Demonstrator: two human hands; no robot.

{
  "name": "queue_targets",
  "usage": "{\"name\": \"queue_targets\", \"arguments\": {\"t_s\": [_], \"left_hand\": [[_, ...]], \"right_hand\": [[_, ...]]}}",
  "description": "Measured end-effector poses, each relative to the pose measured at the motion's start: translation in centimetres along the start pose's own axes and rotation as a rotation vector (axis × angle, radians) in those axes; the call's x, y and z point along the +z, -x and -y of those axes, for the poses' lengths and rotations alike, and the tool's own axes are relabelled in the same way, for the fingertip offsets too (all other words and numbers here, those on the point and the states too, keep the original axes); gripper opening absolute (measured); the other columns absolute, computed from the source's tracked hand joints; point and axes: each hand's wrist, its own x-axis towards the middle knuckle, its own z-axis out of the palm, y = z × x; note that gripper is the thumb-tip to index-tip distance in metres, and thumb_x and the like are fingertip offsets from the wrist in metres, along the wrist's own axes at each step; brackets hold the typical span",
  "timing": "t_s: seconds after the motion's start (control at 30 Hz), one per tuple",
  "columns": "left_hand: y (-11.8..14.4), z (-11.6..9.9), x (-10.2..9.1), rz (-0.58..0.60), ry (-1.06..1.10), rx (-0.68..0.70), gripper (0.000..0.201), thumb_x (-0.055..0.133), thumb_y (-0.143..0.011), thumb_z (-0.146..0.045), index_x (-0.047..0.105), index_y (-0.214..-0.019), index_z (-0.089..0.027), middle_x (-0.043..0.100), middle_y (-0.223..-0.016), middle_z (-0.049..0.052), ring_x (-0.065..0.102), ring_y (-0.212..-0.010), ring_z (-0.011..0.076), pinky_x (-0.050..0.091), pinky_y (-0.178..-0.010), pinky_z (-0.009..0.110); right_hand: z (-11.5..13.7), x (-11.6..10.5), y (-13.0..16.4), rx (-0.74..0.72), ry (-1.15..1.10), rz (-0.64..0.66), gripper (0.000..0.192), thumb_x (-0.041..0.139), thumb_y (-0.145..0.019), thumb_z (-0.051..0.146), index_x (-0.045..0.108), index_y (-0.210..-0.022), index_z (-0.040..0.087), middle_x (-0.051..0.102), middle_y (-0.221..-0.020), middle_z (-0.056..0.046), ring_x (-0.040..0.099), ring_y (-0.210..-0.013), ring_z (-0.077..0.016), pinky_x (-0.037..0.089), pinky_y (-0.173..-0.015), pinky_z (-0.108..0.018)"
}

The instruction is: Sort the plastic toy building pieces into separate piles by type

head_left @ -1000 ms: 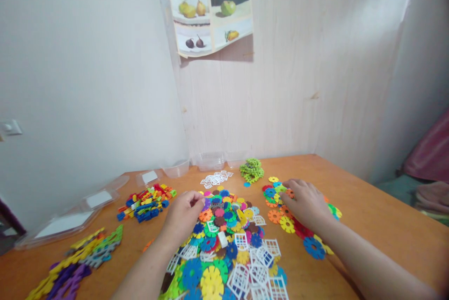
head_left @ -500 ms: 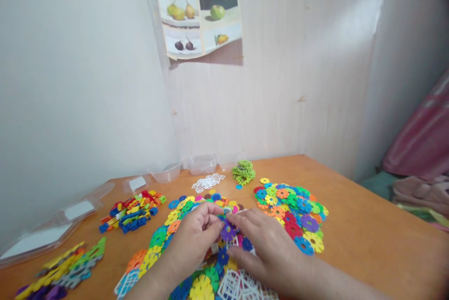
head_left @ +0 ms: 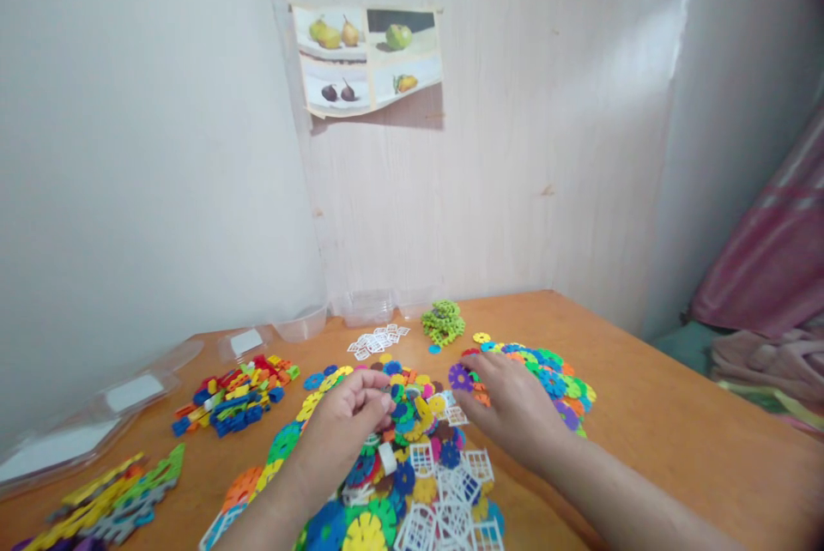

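Note:
Above the left part of a mixed pile of flower-shaped plastic discs (head_left: 364, 529), my left hand (head_left: 348, 414) is curled, thumb against fingers; what it pinches, if anything, I cannot make out. My right hand (head_left: 511, 401) holds a purple flower-shaped disc (head_left: 459, 377) by its edge, at the near left side of a second heap of coloured discs (head_left: 554, 381). White plastic window-frame pieces (head_left: 454, 504) lie on the mixed pile between my forearms. A small white block (head_left: 387, 457) rests below my left fingers.
On the left are small coloured building blocks (head_left: 235, 392) and long interlocking strips (head_left: 122, 504). Clear plastic tubs (head_left: 366, 308) and lids (head_left: 135, 392) line the wall side. Green pieces (head_left: 443, 323) and small white frames (head_left: 377, 341) lie at the back of the wooden table (head_left: 650, 431).
My right hand has moved away from my left, to the right and farther back, carrying the purple disc toward the right heap. My left hand stays over the mixed pile.

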Motion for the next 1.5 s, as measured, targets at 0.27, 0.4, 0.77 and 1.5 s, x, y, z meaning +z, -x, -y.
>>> {"name": "queue_targets", "arguments": {"t_s": [0.27,0.4,0.77,1.5], "left_hand": [[-1.2,0.0,-2.7,-0.281,-0.140,-0.010,0.040,0.062,-0.076,-0.054,0.064,-0.091,-0.017,0.072,-0.084,0.004,0.067,-0.082,0.0209,0.050,-0.075,0.030],[-1.4,0.2,-3.7,-0.325,-0.186,-0.007,0.039,0.060,-0.078,-0.054,0.064,-0.090,-0.017,0.071,-0.083,0.004,0.066,-0.083,0.0211,0.049,-0.075,0.030],[-2.4,2.4,-5.7,-0.313,-0.535,0.074,0.032,0.054,-0.082,-0.048,0.065,-0.084,-0.019,0.068,-0.075,0.002,0.062,-0.072,0.0207,0.042,-0.065,0.028],[-1.9,2.3,-5.0,-0.091,-0.935,0.177,0.018,0.059,-0.079,-0.031,0.069,-0.089,-0.021,0.062,-0.093,0.005,0.057,-0.093,0.0226,0.038,-0.078,0.030]], "right_hand": [[-6.3,0.6,-1.7,0.309,0.263,0.078,0.038,0.049,-0.087,0.040,0.067,-0.113,0.019,0.067,-0.112,-0.015,0.055,-0.111,-0.0318,0.040,-0.087,-0.042],[-5.4,1.6,-1.4,0.131,0.229,0.110,0.038,0.045,-0.092,0.040,0.065,-0.121,0.027,0.060,-0.130,-0.012,0.048,-0.124,-0.0293,0.032,-0.103,-0.047],[-5.0,3.8,-0.5,-0.082,0.337,0.265,0.045,0.034,-0.098,0.042,0.057,-0.134,0.028,0.043,-0.151,-0.012,0.024,-0.144,-0.0366,0.010,-0.109,-0.069],[-6.1,3.7,-1.1,0.030,0.350,0.261,0.047,0.031,-0.098,0.048,0.055,-0.136,0.035,0.042,-0.151,-0.011,0.026,-0.143,-0.0377,0.010,-0.108,-0.070]]}}
